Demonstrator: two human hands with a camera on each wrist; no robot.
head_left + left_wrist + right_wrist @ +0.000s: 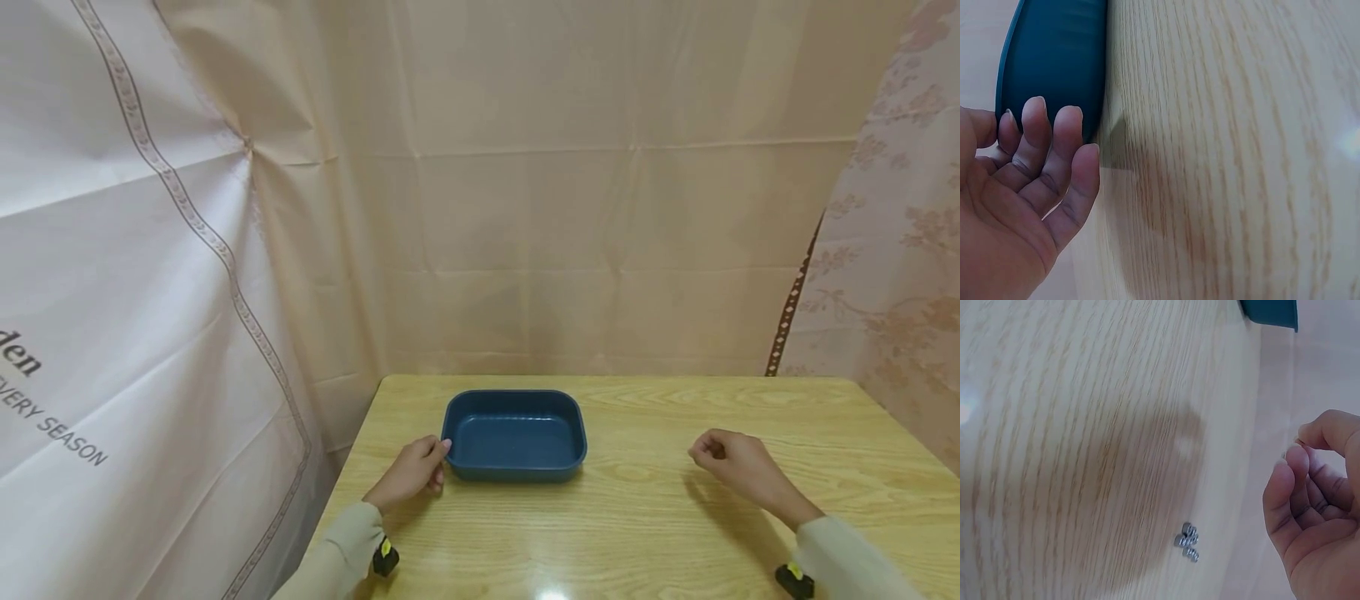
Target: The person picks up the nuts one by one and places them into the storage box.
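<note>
Tray (513, 443), long axis crosswise at lower centre, is gripped by the nearer left hand (408, 475); whether anything is held in the curled right hand (741, 467) cannot be told.

Head view, L side: white cloth (172, 350) w/ dark print: bold "den" (20, 355) &, under it, smaller caps "EVERY SEASON" (54, 423); both lines slant down to R, starting at L edge of view.
</note>
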